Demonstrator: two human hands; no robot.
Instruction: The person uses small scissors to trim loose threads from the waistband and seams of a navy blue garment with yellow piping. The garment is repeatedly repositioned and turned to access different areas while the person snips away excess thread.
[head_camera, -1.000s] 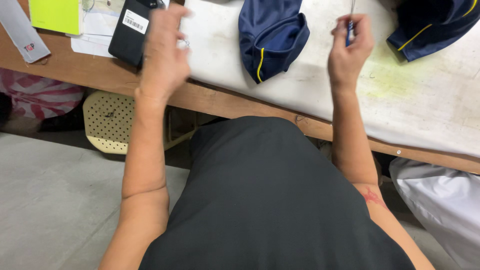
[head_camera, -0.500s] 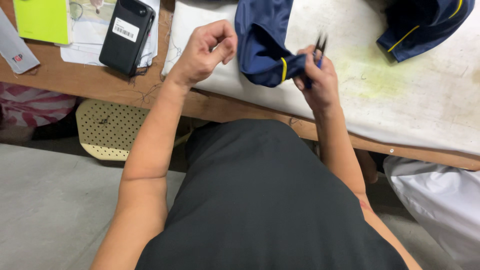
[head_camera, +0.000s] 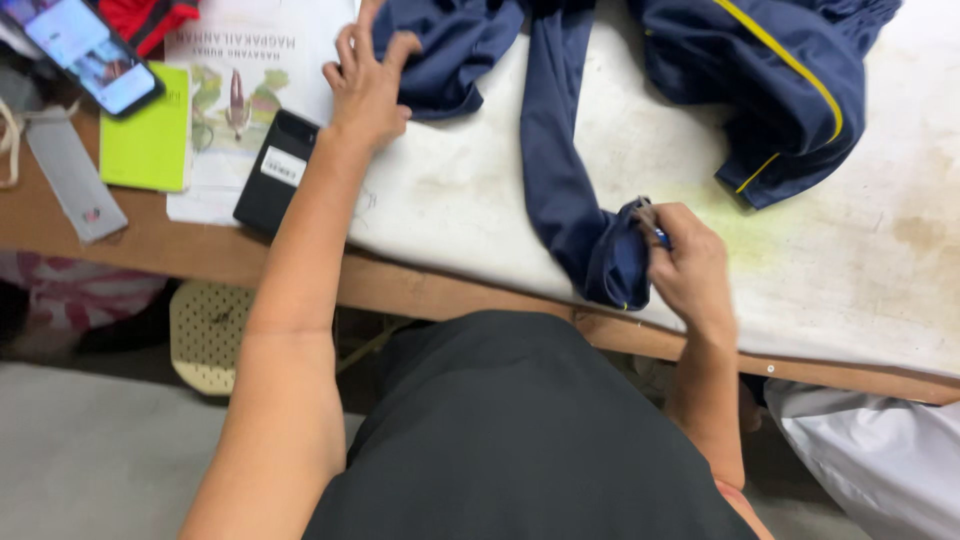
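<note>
A: how far along?
B: early imo. Navy garment (head_camera: 560, 170) spread on the table (head_camera: 480, 190); left hand (head_camera: 365, 85) flat & open on it, right hand (head_camera: 690, 265) clenched on the end + a small tool.
A: trimmed yet?
B: can't tell.

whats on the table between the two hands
In the head view, a long strip of the navy garment and stained white table cover lie between the left hand and right hand.
</note>
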